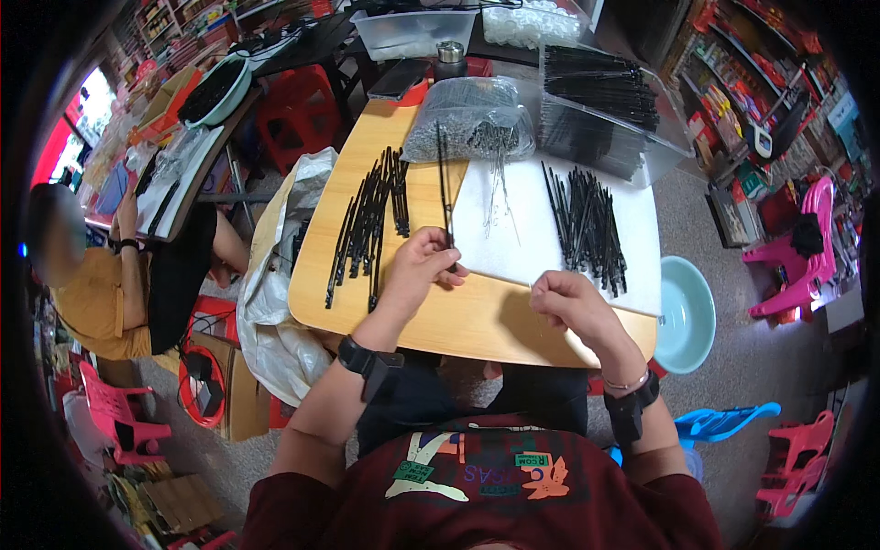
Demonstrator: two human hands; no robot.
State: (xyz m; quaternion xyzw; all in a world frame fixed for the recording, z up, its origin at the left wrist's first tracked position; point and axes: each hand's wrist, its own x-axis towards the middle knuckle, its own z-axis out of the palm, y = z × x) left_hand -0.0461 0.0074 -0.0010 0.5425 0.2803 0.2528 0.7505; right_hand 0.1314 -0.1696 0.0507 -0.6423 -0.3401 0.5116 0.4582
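Rod [447, 215], black | near end in left grip [427, 264] | rest extending beyond

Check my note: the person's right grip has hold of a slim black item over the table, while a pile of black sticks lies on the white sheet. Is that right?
Not quite: the head view shows the slim black item held over the table in the left grip, not the right. The rest stands.
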